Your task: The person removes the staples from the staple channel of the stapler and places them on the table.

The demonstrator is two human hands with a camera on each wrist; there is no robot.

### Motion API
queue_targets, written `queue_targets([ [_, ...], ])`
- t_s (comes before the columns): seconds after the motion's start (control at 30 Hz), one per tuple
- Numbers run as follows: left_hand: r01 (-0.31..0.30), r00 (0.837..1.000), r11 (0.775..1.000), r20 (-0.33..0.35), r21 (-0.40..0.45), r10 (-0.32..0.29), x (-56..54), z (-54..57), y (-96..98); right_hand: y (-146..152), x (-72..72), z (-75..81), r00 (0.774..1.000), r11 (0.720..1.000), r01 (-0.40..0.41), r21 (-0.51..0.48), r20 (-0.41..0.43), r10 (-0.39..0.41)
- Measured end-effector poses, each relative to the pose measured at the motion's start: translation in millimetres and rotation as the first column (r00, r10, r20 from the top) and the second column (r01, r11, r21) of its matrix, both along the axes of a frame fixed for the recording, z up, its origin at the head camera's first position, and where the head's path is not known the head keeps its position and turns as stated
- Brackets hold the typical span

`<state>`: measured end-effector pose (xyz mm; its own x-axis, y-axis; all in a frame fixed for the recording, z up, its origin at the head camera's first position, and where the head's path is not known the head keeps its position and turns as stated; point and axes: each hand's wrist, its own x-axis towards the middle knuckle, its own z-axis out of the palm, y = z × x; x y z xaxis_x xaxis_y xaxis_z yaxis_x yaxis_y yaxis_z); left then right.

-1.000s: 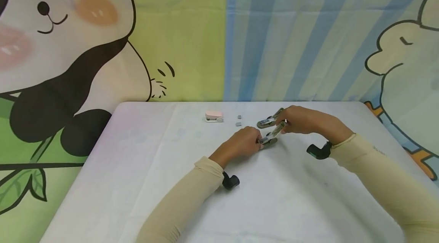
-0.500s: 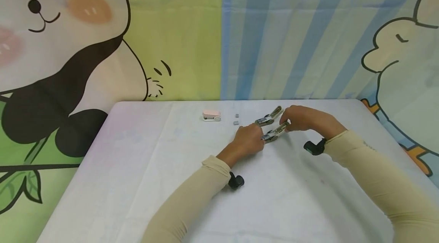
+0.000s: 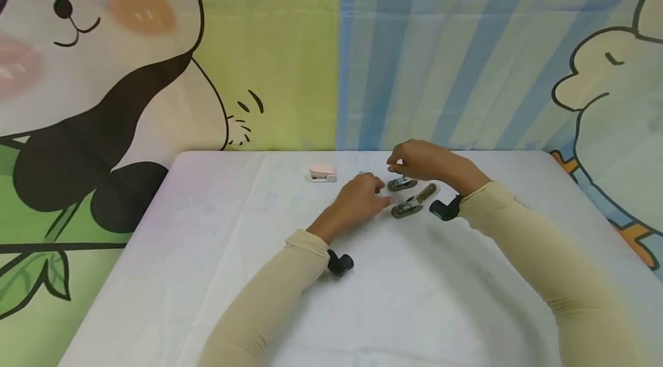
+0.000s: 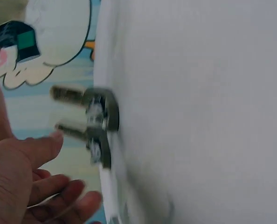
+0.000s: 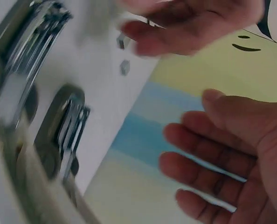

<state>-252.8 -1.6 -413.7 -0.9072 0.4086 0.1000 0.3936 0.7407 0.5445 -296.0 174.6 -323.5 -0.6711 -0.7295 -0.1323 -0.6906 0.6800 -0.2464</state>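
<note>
Two olive-green staplers lie with their tops swung up on the white table. The nearer stapler (image 3: 409, 207) sits just right of my left hand (image 3: 361, 197), which holds nothing, its fingers relaxed and spread. My right hand (image 3: 420, 160) hovers above the farther stapler (image 3: 403, 184), hiding its raised top in the head view; that hand is empty too, fingers loosely bent. In the right wrist view the open metal staple channels show on both staplers. Past them lie two small grey blocks, one staple block (image 5: 124, 67) and another staple block (image 5: 121, 41), by my left fingertips.
A pink and white stapler (image 3: 323, 174) stands near the table's back edge, left of my hands. A cloth (image 3: 290, 56) printed with cartoon animals hangs behind the table (image 3: 217, 275). Each wrist carries a small black camera (image 3: 340, 263).
My left hand has let go of the nearer stapler and moved left toward the staple blocks. My right hand has left that stapler's raised top and shifted left and back over the farther one.
</note>
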Motion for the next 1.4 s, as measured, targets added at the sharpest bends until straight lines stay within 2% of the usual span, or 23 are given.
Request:
queue_targets([
  [0.1,-0.051,0.994,0.991,-0.088,0.123,0.062,-8.2,0.7,-29.6,-18,-2.6,-4.8,0.999,0.995,-0.042,-0.089,-0.003,0.042],
  [0.17,-0.096,0.981,0.976,-0.147,0.195,0.125,-13.9,2.6,-52.3,-32,-3.8,-6.5,0.998,0.991,-0.048,-0.124,0.022,0.051],
  [0.23,-0.153,0.966,0.956,-0.168,0.252,0.199,-19.0,4.7,-74.7,-45,-6.3,-8.9,0.998,0.989,-0.043,-0.138,0.042,0.049],
  [0.3,-0.222,0.954,0.935,-0.135,0.276,0.267,-23.6,5.0,-94.7,-58,-10.3,-12.8,0.998,0.99,-0.031,-0.139,0.057,0.04],
  [0.37,-0.291,0.946,0.922,-0.069,0.256,0.317,-27.2,2.5,-111.5,-69,-14.2,-17.3,0.997,0.99,-0.019,-0.14,0.074,0.03],
  [0.5,-0.361,0.932,0.918,0.05,0.162,0.358,-32.7,-9.1,-131.3,-89,-23.6,-32.4,0.997,0.988,-0.001,-0.153,0.082,0.014],
  [0.63,-0.366,0.929,0.921,0.105,0.133,0.354,-34.9,-21.0,-136.8,-109,-32.5,-48.9,0.992,0.985,0.042,-0.166,0.128,-0.021],
  [0.77,-0.343,0.936,0.933,0.128,0.112,0.329,-35.3,-27.0,-134.9,-122,-37.8,-60.5,0.984,0.987,0.074,-0.14,0.173,-0.049],
  [0.87,-0.335,0.939,0.936,0.122,0.109,0.322,-35.9,-26.6,-132.9,-126,-40.7,-65.8,0.985,0.99,0.071,-0.124,0.164,-0.05],
  [0.97,-0.322,0.944,0.938,0.118,0.127,0.308,-36.9,-24.7,-132.5,-128,-43.7,-69.0,0.986,0.987,0.059,-0.15,0.162,-0.034],
  [1.2,-0.207,0.977,0.951,0.098,0.231,0.189,-38.1,-24.0,-133.1,-127,-43.4,-68.5,0.982,0.98,-0.014,-0.2,0.18,0.051],
  [1.4,-0.18,0.98,0.955,0.125,0.236,0.154,-33.9,-21.1,-136.4,-122,-36.6,-68.6,0.98,0.979,-0.042,-0.199,0.184,0.08],
])
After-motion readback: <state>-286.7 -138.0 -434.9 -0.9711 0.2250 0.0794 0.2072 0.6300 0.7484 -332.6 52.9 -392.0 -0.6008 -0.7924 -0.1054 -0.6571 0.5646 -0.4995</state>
